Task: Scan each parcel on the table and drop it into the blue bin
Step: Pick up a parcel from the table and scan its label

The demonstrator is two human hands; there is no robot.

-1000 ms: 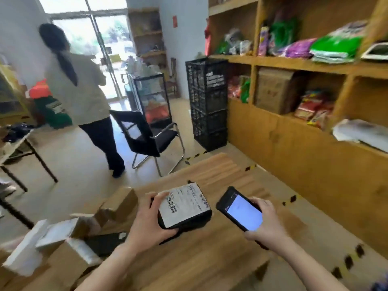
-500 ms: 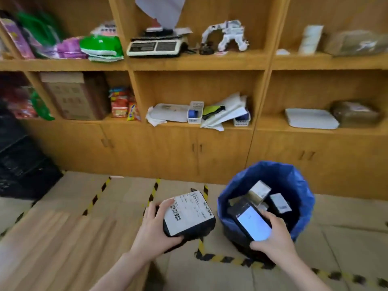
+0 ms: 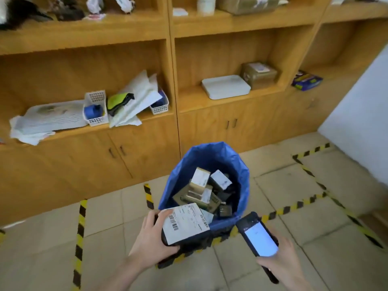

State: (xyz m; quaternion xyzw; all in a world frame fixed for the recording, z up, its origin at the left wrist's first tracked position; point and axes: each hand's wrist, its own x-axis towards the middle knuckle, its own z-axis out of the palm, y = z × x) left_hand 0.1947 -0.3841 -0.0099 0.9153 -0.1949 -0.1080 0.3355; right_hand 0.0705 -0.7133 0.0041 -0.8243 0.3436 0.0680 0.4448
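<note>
Parcel point(image 3: 185, 222) now over blue bin point(image 3: 244, 181) near rim, closer than before. Left hand point(image 3: 150, 238) fingers grip it; right hand point(image 3: 283, 263) grips scanner point(image 3: 259, 236). Shelves point(image 3: 126, 32) behind.

Honestly all you can see of the person is a bare left hand point(image 3: 151, 238), a bare right hand point(image 3: 287, 263) and two bare forearms, sleeveless to the frame edge.

I see a long wooden shelf unit point(image 3: 172, 59) along the far side, with closed cupboard doors point(image 3: 138, 152) under its open shelves. On the shelves lie papers point(image 3: 52, 119), two white baskets point(image 3: 95, 115), a white tray point(image 3: 225, 87) and a brown box point(image 3: 259, 75). The floor point(image 3: 42, 259) has pale tiles, crossed by yellow-black tape point(image 3: 80, 227). At the right stands a white wall point(image 3: 361, 127).
</note>
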